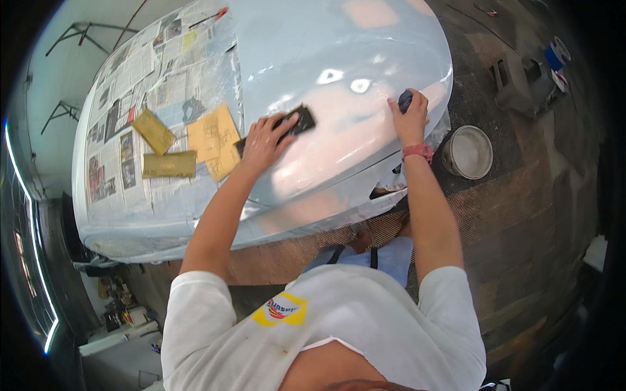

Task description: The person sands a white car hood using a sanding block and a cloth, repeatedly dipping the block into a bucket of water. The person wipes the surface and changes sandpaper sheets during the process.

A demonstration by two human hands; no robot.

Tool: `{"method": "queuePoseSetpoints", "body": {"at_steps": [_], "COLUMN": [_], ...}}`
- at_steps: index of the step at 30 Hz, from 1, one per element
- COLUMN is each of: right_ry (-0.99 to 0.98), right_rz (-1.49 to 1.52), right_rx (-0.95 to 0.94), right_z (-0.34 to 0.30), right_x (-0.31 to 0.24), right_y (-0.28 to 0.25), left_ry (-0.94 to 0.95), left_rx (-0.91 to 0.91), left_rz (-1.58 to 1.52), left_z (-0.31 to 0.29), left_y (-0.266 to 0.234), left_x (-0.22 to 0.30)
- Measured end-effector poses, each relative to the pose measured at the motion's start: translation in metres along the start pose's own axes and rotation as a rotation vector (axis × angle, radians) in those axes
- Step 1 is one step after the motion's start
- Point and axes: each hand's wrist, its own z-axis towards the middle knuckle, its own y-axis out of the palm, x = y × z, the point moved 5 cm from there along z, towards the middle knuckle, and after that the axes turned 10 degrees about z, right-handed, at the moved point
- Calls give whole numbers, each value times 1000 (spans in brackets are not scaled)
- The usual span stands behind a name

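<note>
A light grey car body panel (287,49) with pinkish patches lies before me, its surface wet and shiny. My left hand (264,140) grips a long black sanding block (304,120), pressed flat on the panel near the newspaper edge. Further right, on the rounded end, my right hand (412,118) is closed round a small dark bunched thing (405,100), perhaps a cloth or sponge. Left of the block are sheets of tan sandpaper (203,138), and two folded yellowish pieces (154,131) lie beside them.
Newspaper (156,85) under clear film covers the left of the car; a red-tipped tool (212,16) lies on it. A round bucket (468,153) of cloudy liquid stands on the floor at right. Beyond it are a grey plastic stool (518,85) and a blue roll (556,53).
</note>
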Motion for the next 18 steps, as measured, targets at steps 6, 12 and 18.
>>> {"method": "queuePoseSetpoints", "body": {"at_steps": [6, 12, 18], "right_ry": [217, 168, 111], "right_rz": [-67, -176, -109], "right_rx": [111, 248, 305], "right_z": [0, 9, 1], "right_x": [5, 9, -1], "right_y": [7, 4, 15], "left_ry": [-55, -22, -114], "left_rx": [128, 101, 314], "left_rz": [-97, -182, -143], "left_z": [78, -26, 121], "left_y": [21, -2, 32], "left_x": [-4, 7, 23]}}
